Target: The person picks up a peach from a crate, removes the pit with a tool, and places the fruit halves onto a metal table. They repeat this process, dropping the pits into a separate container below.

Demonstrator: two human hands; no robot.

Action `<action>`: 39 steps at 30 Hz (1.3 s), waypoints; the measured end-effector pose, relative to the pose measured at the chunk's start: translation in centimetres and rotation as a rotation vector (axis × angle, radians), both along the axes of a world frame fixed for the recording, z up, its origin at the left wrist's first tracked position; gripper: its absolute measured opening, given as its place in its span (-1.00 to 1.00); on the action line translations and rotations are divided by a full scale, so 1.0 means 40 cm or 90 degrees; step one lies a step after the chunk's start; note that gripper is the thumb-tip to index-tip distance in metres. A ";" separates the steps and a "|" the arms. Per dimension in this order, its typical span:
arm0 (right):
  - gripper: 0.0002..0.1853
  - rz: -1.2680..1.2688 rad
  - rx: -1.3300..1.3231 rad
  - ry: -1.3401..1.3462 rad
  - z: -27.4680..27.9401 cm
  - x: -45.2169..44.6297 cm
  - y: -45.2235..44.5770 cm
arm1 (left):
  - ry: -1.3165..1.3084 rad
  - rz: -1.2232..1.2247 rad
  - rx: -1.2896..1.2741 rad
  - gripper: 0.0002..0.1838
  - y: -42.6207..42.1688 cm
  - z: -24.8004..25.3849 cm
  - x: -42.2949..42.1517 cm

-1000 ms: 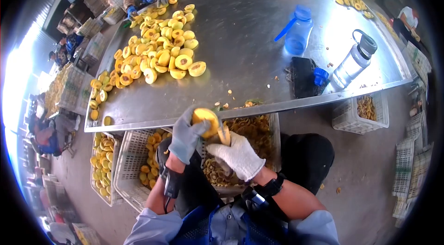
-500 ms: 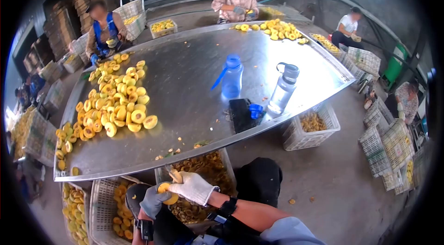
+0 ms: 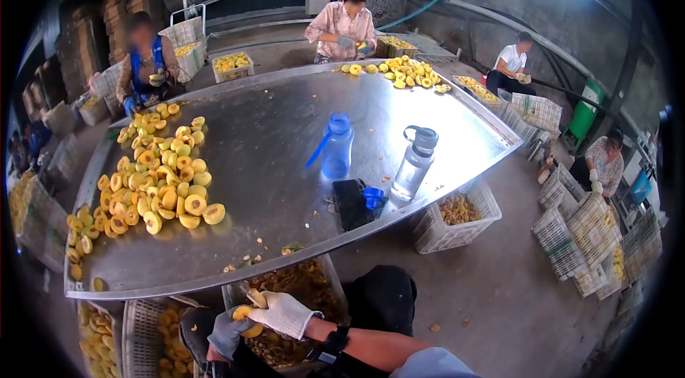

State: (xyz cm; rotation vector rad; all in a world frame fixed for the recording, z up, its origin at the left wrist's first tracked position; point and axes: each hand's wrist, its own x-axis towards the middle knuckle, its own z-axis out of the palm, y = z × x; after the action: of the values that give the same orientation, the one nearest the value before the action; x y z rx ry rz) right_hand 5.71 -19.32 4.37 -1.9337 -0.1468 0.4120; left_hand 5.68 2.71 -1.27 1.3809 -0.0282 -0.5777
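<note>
My left hand (image 3: 225, 333), in a grey glove, is closed around a halved yellow peach (image 3: 251, 331); another cut yellow piece (image 3: 242, 312) shows at its fingers. My right hand (image 3: 284, 314), in a white knitted glove, presses up against the fruit. It grips a short tool with a tan, wooden-looking handle (image 3: 257, 297), whose working end I cannot make out. Both hands are together over a crate (image 3: 338, 278) of brownish peach scraps, between my knees. A crate (image 3: 135, 331) with peach halves stands to the left of my left hand.
A metal table (image 3: 264, 149) ahead bears a heap of peach halves (image 3: 168, 185), a blue bottle (image 3: 337, 149), a clear bottle (image 3: 414, 167), a black item (image 3: 351, 207) and a blue cap (image 3: 372, 197). Several co-workers sit around. A scrap crate (image 3: 446, 239) stands right, stacked crates (image 3: 585, 228) farther off.
The view has shifted, so the table and things on it appear lower and more to the left. Both hands stay together on the peach, with little change in grip.
</note>
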 end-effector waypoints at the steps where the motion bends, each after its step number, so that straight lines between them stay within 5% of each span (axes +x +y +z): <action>1: -0.52 0.010 -0.013 -0.033 -0.014 0.003 0.003 | 0.002 0.000 -0.003 -0.58 0.000 -0.002 0.002; 9: -0.52 0.011 -0.029 -0.059 -0.024 0.007 0.005 | 0.007 0.002 -0.007 -0.58 0.004 -0.010 0.004; 12: -0.53 0.015 -0.044 -0.093 -0.056 0.008 0.011 | -0.027 0.009 0.022 -0.36 -0.003 -0.010 0.001; 27: -0.55 0.017 -0.052 -0.106 -0.051 0.009 0.011 | -0.037 0.002 0.030 -0.35 -0.002 -0.005 0.004; 30: -0.55 0.014 -0.049 -0.104 -0.050 0.008 0.011 | -0.002 0.005 -0.007 -0.58 -0.003 0.011 0.001; 39: -0.57 0.018 -0.045 -0.091 -0.026 0.006 0.004 | -0.006 0.005 0.011 -0.58 -0.007 0.011 0.001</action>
State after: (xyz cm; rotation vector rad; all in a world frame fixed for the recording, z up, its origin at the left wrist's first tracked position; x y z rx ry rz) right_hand 5.93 -19.14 3.32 -2.0325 -0.2560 0.3013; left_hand 5.73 2.45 -0.85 1.4000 -0.0252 -0.5652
